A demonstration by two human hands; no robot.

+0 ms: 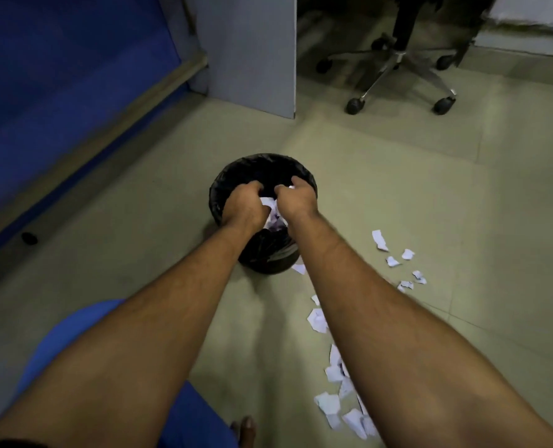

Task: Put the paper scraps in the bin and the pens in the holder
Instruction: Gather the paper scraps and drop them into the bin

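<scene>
A round black bin [252, 168] lined with a black bag stands on the floor in the middle of the view. Both my hands are over its mouth. My left hand [243, 203] and my right hand [296, 198] are curled around a bunch of white paper scraps [270, 205] held between them above the bin. More white paper scraps [330, 404] lie scattered on the floor to the right of the bin and under my right forearm, with a further cluster of scraps [398, 257] farther right. No pens or holder are in view.
A grey partition panel [252, 53] stands behind the bin. The wheeled base of an office chair [398, 63] is at the back right. A blue wall [58, 76] with a skirting runs along the left. My blue-clad knee [75, 334] is at bottom left.
</scene>
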